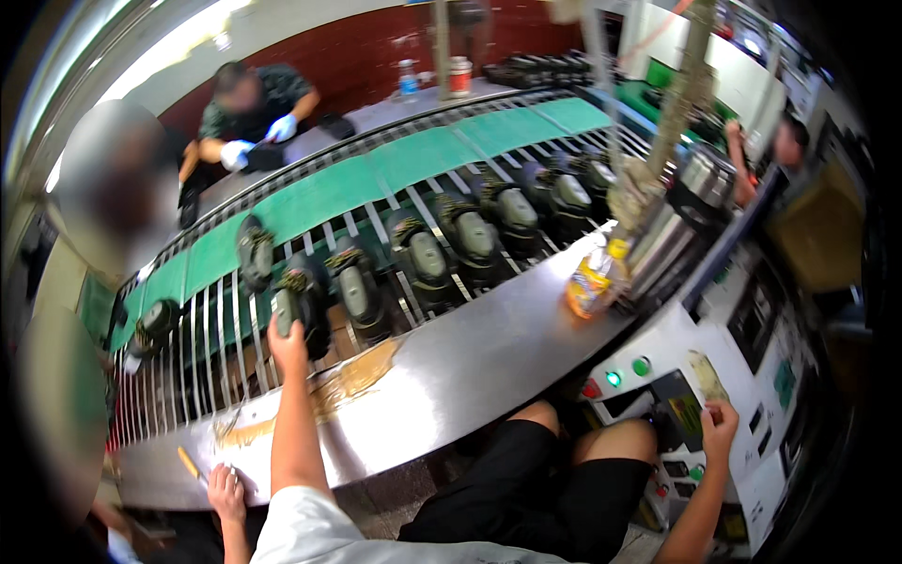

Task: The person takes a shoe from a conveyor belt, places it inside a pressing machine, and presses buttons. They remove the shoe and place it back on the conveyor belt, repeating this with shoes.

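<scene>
My left hand reaches up from the lower edge and grips a dark shoe standing on the slatted conveyor. More dark shoes stand in a curved row on the slats to its right. My right hand rests on the white control panel at lower right, fingertips touching it beside a small dark screen, holding nothing. My legs in black shorts sit under the steel counter.
Another person's hand lies on the counter's lower left by a yellow stick. An orange-yellow bottle and a steel cylinder machine stand right. Green buttons are on the panel. A gloved worker sits across.
</scene>
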Motion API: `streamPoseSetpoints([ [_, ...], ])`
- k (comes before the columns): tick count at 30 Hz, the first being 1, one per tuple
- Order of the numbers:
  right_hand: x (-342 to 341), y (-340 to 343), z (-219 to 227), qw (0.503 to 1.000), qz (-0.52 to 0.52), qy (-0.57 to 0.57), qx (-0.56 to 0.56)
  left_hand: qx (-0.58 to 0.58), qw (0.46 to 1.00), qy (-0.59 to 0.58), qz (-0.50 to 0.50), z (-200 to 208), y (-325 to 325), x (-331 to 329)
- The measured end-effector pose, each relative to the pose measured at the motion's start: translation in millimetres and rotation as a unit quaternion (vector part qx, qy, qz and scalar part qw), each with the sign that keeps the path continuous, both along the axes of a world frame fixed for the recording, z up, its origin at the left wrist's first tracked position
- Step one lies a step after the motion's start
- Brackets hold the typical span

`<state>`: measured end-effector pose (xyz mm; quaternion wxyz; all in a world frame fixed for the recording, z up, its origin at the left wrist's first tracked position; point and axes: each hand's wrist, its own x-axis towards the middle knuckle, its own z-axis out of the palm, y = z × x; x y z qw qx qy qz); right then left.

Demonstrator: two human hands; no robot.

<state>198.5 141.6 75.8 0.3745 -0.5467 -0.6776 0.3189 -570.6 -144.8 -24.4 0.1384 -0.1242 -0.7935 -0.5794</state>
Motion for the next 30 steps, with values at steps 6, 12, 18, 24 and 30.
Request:
streamPoseSetpoints([
  [6,-26.9,31.8,25.5,0.997,-0.065,-0.027,0.033,-0.067,0.995,-0.053,0.054,-2.9,-1.5,16.5],
  [12,3.6,148.8,70.6,0.961,-0.167,-0.201,0.091,-0.281,0.955,0.029,0.09,-34.3,1.1,91.8],
  [18,72.2,288.5,57.2,0.867,-0.36,-0.339,0.056,-0.453,0.87,0.088,-0.173,0.7,52.0,249.4],
  [24,99.2,334.4,23.3,0.852,-0.377,-0.362,0.01,-0.446,0.853,0.114,-0.247,27.5,69.1,299.2],
  [30,104.9,329.9,13.6,0.852,-0.368,-0.373,0.019,-0.432,0.863,0.124,-0.23,18.0,66.5,295.5],
])
